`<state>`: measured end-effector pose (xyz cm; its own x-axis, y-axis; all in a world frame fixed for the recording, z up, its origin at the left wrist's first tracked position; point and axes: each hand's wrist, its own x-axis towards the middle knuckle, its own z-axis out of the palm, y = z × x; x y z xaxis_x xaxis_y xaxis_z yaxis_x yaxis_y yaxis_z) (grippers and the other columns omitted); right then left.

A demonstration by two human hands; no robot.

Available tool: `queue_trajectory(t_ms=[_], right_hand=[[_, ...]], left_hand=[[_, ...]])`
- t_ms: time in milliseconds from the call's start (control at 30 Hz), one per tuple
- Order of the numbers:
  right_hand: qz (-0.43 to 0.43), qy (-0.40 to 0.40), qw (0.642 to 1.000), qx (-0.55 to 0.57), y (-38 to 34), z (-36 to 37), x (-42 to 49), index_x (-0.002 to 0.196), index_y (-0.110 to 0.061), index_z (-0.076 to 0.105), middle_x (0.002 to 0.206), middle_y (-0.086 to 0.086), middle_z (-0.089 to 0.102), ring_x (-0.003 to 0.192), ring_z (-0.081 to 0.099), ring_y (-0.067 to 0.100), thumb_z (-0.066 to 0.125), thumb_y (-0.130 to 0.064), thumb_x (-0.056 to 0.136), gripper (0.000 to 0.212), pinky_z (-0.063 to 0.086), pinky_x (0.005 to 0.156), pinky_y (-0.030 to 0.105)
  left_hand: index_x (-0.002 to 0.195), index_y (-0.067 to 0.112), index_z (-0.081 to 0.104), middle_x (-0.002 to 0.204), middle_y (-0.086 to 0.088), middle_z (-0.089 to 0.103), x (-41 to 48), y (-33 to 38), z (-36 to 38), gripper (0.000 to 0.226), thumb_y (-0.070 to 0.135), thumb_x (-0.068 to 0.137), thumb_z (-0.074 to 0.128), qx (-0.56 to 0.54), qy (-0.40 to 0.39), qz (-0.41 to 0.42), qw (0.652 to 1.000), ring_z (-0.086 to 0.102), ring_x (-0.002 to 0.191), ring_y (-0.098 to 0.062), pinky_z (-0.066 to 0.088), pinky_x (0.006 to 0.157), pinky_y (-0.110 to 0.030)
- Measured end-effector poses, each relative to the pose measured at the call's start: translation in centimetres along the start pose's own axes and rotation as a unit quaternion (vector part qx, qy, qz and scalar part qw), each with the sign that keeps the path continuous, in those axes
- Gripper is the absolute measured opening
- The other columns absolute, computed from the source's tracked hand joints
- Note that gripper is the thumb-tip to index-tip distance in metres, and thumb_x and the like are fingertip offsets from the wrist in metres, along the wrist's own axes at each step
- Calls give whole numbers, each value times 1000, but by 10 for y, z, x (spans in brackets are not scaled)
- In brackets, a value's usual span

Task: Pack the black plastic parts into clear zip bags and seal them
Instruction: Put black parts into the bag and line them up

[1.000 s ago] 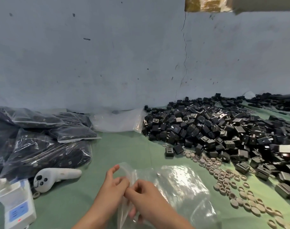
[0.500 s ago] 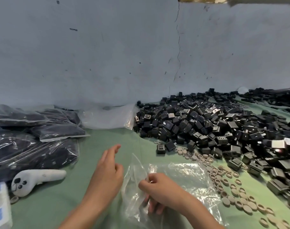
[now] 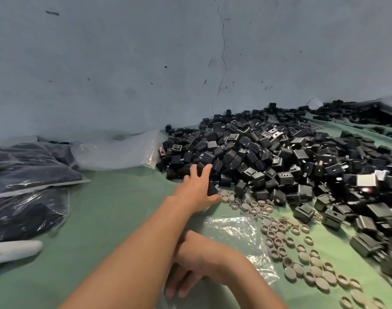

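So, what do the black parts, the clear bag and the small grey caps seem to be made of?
Black parts: hard moulded plastic, mostly matt, sharp edges; some show a pale, perhaps metal, face. Clear bag: thin glossy plastic film, wrinkled with glare. Grey caps: matt, probably rubber or plastic.

Dim, flat light, soft shadows, wide-angle bending and blur toward the edges.
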<state>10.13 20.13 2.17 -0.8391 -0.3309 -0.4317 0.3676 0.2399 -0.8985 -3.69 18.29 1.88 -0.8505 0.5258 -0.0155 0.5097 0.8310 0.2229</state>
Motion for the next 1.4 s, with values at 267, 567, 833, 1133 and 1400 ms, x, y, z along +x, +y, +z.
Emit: queue_trajectory(t_ms=[267, 567, 833, 1133, 1400], right_hand=[[-8, -21, 1000, 8, -3, -2, -2, 115, -2, 59, 84, 14, 65, 51, 63, 16, 46, -10, 96, 24, 52, 43, 22], [-8, -28, 1000, 8, -4, -1, -3, 98, -7, 58, 70, 5, 64, 46, 63, 11, 40, -6, 94, 18, 49, 41, 19], [-17, -27, 999, -2, -4, -1, -4, 91, -8, 60, 66, 2, 65, 46, 62, 12, 39, -6, 94, 21, 51, 43, 20], [-24, -15, 999, -30, 1, -3, -1, 94, -3, 62, 67, 6, 63, 40, 59, 8, 39, -1, 90, 23, 52, 45, 19], [-26, -13, 999, -26, 5, -6, 1, 92, -1, 63, 66, 5, 63, 43, 60, 10, 37, 2, 90, 26, 53, 47, 20]], left_hand=[[133, 30, 27, 140, -7, 39, 14, -4, 17, 60, 53, 88, 59, -50, 98, 21, 994, 46, 116, -33, 45, 96, -45], [147, 30, 20, 139, -14, 41, 18, -4, 24, 52, 33, 99, 39, -38, 142, -10, 989, 49, 109, -32, 45, 88, -44], [134, 28, 34, 127, -7, 49, 14, -6, 24, 42, 25, 94, 50, -63, 153, 43, 985, 52, 103, -27, 48, 87, -44], [132, 28, 36, 121, -3, 50, 11, -9, 32, 37, 26, 98, 49, -33, 205, 105, 972, 56, 96, -23, 44, 67, -34], [129, 29, 38, 114, 0, 49, 9, -10, 35, 34, 30, 98, 52, -34, 253, 91, 963, 53, 70, -19, 35, 53, -30]])
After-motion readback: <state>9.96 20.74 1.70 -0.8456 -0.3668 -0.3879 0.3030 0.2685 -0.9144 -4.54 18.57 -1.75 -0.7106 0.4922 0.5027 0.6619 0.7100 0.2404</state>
